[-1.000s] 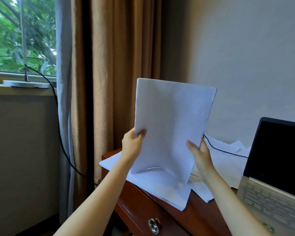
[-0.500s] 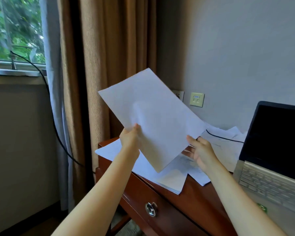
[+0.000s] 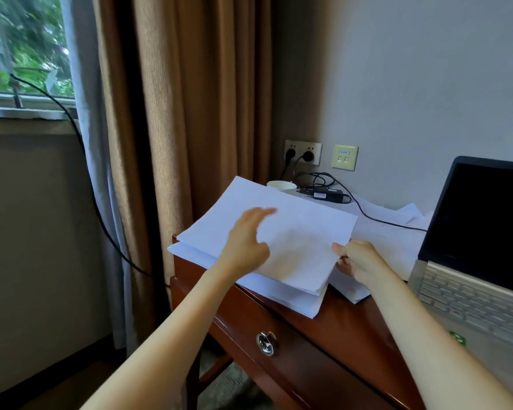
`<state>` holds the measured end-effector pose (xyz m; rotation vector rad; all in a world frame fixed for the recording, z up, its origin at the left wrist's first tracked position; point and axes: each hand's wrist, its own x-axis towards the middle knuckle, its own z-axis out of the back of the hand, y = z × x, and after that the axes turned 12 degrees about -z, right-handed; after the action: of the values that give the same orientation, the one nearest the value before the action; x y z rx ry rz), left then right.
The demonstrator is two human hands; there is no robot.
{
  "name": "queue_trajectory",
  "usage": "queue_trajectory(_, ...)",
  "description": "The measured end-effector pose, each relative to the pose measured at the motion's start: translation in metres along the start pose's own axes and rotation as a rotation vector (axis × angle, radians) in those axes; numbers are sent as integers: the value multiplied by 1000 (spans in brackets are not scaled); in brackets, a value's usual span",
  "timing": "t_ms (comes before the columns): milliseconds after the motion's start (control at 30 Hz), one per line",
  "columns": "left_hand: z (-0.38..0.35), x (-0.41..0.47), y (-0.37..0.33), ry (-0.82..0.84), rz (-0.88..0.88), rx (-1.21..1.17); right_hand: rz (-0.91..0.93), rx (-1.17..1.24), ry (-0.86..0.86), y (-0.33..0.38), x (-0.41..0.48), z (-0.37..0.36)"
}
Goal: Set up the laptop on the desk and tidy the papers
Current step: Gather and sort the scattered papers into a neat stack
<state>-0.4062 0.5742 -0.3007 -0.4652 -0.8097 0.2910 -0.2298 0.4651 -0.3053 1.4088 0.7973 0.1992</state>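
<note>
Pinching blank white paper stack (image 3: 296, 235), R hand (image 3: 360, 261), edges uneven

Soft daylight from window (image 3: 24, 48), left hand (image 3: 246, 241) motion-blurred

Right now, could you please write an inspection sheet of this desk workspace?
Surface: wooden desk, bare wood at the front; drawer knob below.
Job's things: stack of papers on the left corner, over other sheets; laptop open at the right, screen dark.
Clutter: loose sheets between stack and laptop; white cup behind the stack.
Hands: left hand open over the stack, blurred, contact unclear; right hand pinches its right edge.
Cables: adapter with coiled cable; black cable runs toward the laptop; two plugs in the wall socket.
Surroundings: brown curtain, window at the left.
</note>
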Motion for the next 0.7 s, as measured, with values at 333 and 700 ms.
queue_trajectory(333,-8,-19,-5,547,-159,80,-64,50,2,-3,-2,8)
queue_trajectory(700,-30,-29,2,175,2,81,236,-1181,214,10,-24,12)
